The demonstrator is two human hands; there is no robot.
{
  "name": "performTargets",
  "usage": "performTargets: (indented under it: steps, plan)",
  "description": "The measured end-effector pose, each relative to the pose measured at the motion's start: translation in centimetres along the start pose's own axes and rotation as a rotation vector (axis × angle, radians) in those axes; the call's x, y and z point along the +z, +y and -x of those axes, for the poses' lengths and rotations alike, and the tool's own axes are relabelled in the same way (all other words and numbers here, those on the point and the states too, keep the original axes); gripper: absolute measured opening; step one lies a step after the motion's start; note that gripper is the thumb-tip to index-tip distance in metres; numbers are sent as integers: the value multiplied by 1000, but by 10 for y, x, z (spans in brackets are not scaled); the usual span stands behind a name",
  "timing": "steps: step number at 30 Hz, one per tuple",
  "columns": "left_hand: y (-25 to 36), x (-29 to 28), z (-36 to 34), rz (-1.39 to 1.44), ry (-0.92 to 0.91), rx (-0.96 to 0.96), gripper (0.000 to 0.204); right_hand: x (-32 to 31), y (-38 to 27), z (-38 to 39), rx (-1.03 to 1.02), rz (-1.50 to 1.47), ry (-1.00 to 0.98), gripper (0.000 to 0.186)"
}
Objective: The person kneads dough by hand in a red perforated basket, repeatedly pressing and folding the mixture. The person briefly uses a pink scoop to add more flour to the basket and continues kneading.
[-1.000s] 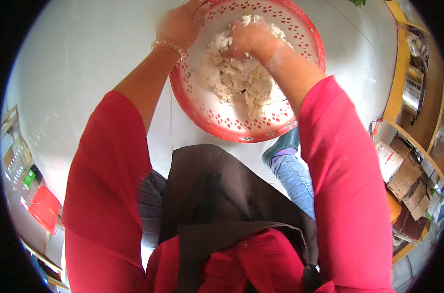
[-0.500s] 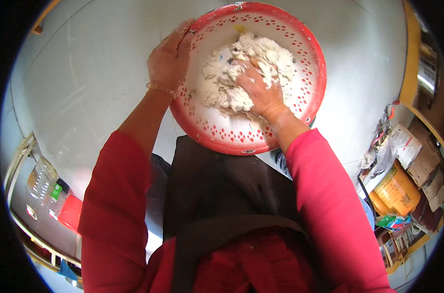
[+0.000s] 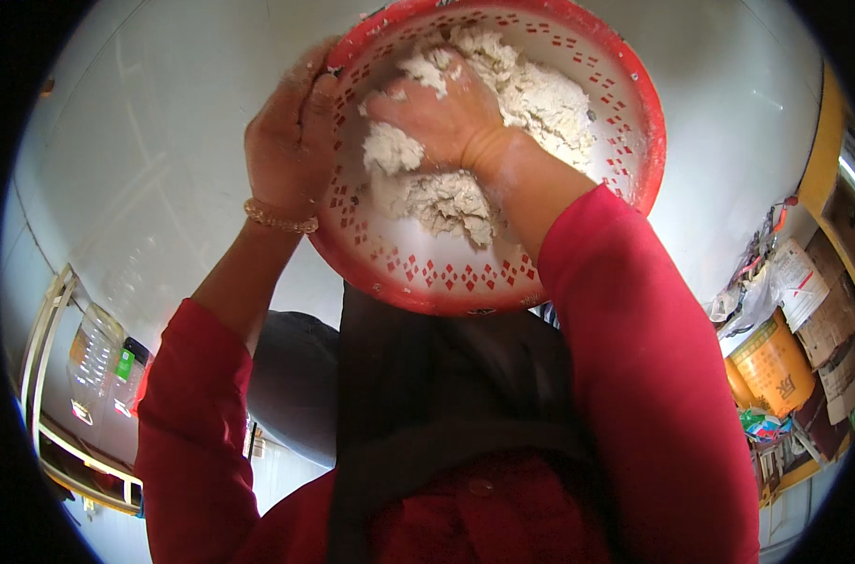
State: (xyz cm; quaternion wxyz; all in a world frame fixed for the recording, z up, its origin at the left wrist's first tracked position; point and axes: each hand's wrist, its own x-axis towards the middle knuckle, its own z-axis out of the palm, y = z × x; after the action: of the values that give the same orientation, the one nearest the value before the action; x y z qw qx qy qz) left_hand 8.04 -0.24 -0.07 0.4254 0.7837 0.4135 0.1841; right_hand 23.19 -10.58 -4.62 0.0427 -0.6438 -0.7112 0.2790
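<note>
A wide enamel basin (image 3: 427,299), white inside with a red rim and rows of small red diamonds, tilts over my lap. Crumbly, pale dough (image 3: 551,108) lies in it in rough lumps. My left hand (image 3: 291,141), wearing a beaded bracelet (image 3: 279,219) at the wrist, is closed on the basin's left rim. Inside the basin my right hand (image 3: 442,111) is sunk into the left part of the dough, its fingers curled and partly hidden. Bits of dough stick to the back of that hand.
A dark apron (image 3: 446,385) covers my lap below the basin. On the right stand a yellow bucket (image 3: 775,367), flattened cardboard (image 3: 830,291) and plastic bags (image 3: 770,287). Clear plastic containers (image 3: 96,352) stand by a pale rack (image 3: 42,348) on the left.
My right hand has swept left and away from me through the dough, spreading it apart. The basin has tilted, and my left hand on its rim has shifted left.
</note>
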Motion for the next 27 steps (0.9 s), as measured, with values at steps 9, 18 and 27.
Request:
performTargets:
  steps: [9, 18, 27]
  plan:
    - [-9, -1, 3, -208, 16, -13, 37, -34, -22, -13, 100, 62, -31, 60]
    - [-7, 3, 4, -456, -6, -17, 40, -68, -77, 104, 471, 101, -218, 36]
    - [-9, 0, 6, -369, 5, -28, 37, -29, -66, 123, 850, -308, -45, 31]
